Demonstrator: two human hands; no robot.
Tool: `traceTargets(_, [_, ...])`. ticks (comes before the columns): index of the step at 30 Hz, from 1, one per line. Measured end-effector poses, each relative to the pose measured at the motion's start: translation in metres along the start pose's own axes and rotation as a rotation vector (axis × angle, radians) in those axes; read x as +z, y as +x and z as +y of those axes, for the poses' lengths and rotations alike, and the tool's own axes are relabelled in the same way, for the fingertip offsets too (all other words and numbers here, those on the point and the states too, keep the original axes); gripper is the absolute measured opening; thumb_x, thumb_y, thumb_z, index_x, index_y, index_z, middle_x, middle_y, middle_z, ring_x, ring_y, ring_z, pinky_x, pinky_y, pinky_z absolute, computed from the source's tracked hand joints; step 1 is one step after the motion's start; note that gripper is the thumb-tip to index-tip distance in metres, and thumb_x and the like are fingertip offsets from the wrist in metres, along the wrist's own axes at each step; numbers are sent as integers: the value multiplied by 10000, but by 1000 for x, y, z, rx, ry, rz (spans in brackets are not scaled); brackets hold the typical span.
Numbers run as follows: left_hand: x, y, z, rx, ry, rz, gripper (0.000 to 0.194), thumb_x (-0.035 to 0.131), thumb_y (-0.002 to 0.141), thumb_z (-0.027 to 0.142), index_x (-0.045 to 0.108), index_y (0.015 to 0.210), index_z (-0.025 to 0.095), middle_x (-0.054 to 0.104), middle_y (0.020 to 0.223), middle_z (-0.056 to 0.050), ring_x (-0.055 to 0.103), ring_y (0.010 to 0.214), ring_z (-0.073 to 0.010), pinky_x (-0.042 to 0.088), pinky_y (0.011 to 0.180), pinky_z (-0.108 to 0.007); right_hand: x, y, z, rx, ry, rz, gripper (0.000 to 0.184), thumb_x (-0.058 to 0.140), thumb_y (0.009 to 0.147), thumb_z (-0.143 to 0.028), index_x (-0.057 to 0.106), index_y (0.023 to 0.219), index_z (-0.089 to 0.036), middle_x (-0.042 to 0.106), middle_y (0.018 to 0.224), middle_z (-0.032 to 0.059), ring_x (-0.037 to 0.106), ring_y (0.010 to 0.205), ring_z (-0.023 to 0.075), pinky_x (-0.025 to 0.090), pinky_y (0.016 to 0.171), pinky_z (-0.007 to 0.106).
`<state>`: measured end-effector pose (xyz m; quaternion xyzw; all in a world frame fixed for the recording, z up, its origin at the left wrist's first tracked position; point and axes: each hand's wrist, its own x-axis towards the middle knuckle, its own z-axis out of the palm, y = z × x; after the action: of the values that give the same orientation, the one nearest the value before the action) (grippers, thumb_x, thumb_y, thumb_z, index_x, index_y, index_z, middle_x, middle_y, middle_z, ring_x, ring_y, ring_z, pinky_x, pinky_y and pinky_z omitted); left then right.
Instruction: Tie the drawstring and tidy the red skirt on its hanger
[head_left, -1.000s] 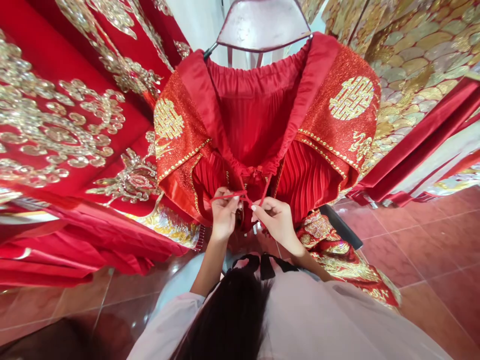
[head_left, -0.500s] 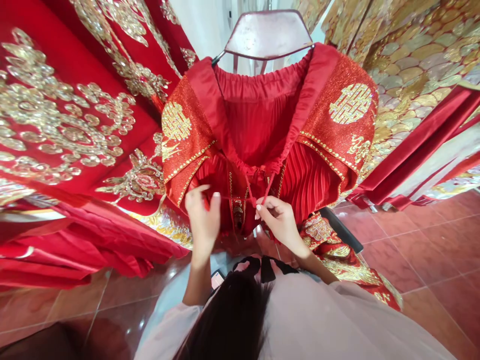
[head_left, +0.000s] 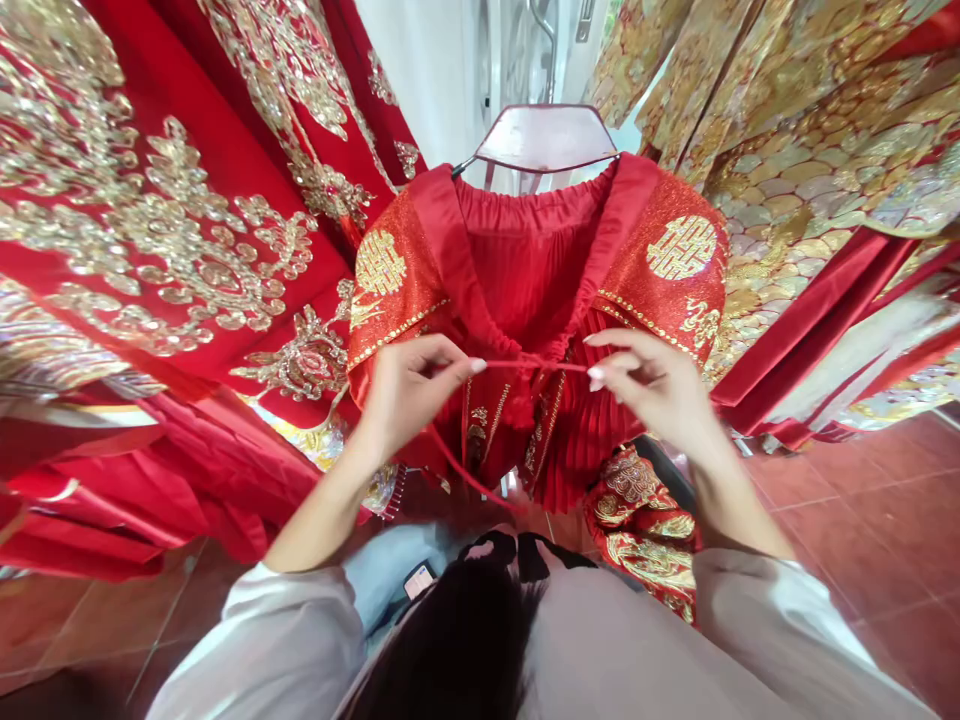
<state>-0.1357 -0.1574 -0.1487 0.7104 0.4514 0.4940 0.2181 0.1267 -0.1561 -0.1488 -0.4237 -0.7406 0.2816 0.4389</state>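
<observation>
A red pleated garment [head_left: 534, 240] with glittering shoulder panels and gold round emblems hangs on a hanger [head_left: 547, 138] in front of me. At its gathered neckline a red drawstring [head_left: 536, 364] is stretched sideways, with what looks like a knot at the middle. My left hand [head_left: 420, 385] pinches one end of it between thumb and finger, and a loose tail of the cord droops below that hand. On the other side my right hand [head_left: 649, 380] pinches the opposite end, its other fingers spread.
Red cloth with silver beaded patterns [head_left: 202, 230] hangs close on the left. Gold sequined garments [head_left: 787, 170] hang on the right. A folded red and gold embroidered fabric [head_left: 645, 530] lies below my right hand. A phone [head_left: 418, 580] rests near my lap. The floor [head_left: 847, 510] is red tile.
My hands have risen and moved apart, the right going rightward, and the drawstring is now pulled taut between them. My left hand has closed on the cord. The garment sits lower in view.
</observation>
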Motion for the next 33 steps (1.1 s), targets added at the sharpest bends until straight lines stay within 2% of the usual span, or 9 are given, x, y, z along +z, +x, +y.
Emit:
traceTargets(5, [-59, 38, -6, 234, 318, 547, 216, 670, 766, 292, 580, 605, 180, 480, 536, 35, 397, 508, -96, 289, 515, -249, -72, 30, 29, -105, -100, 158, 212, 672, 782, -336, 681, 957, -217, 629, 635, 5, 511, 516, 97, 372, 489, 229])
traceTargets(8, [-69, 50, -24, 159, 511, 641, 216, 633, 796, 292, 548, 632, 180, 469, 558, 22, 408, 530, -120, 330, 592, -283, -79, 39, 54, -85, -193, 216, 212, 618, 804, -361, 679, 932, -204, 629, 635, 11, 491, 486, 96, 380, 488, 238])
traceTargets(11, [-47, 50, -31, 90, 637, 619, 149, 562, 857, 310, 586, 798, 175, 593, 783, -61, 538, 804, -228, 376, 812, -386, -60, 42, 58, -113, -574, 176, 256, 538, 840, -332, 695, 990, -196, 654, 686, 26, 520, 516, 117, 409, 568, 275])
traceTargets(14, [-4, 49, -32, 148, 625, 517, 246, 603, 835, 364, 591, 1008, 190, 566, 1167, -126, 439, 1152, -335, 268, 998, -491, -35, 48, 41, -161, -844, 179, 285, 521, 844, -316, 696, 1027, -185, 690, 819, 62, 601, 679, 185, 420, 639, 313])
traceTargets(17, [36, 55, -38, 209, 618, 268, 350, 657, 791, 427, 586, 1044, 196, 546, 1210, -147, 437, 1155, -369, 242, 1013, -533, -10, 64, 25, -234, -881, 196, 283, 507, 871, -344, 675, 1017, -168, 677, 971, 90, 603, 893, 239, 429, 722, 336])
traceTargets(20, [60, 65, -49, 222, 649, 126, 212, 592, 844, 367, 588, 976, 201, 570, 1150, -144, 465, 1120, -358, 263, 988, -543, 13, 84, 22, -227, -878, 157, 280, 524, 874, -389, 642, 975, -155, 652, 961, 108, 574, 904, 250, 420, 726, 344])
traceTargets(28, [72, 71, -41, 170, 603, 90, 67, 479, 822, 120, 536, 799, 147, 599, 970, -154, 523, 1040, -321, 367, 919, -464, 26, 104, 37, -258, -735, 139, 121, 436, 842, -116, 548, 850, -161, 602, 953, 111, 527, 891, 219, 421, 755, 331])
traceTargets(31, [70, 73, -33, 55, 302, 86, 92, 487, 819, 124, 458, 744, 169, 597, 799, -81, 592, 860, -233, 449, 833, -375, 22, 104, 38, -273, -445, 125, 105, 481, 763, -89, 462, 711, -178, 581, 845, 68, 534, 806, 180, 436, 749, 310])
traceTargets(33, [67, 76, -26, -110, -33, -21, 104, 451, 843, 147, 409, 753, 180, 576, 691, -22, 603, 669, -165, 491, 712, -318, 25, 108, 39, -180, -268, 110, 123, 461, 739, -75, 428, 691, -183, 561, 749, 39, 532, 705, 151, 432, 689, 280])
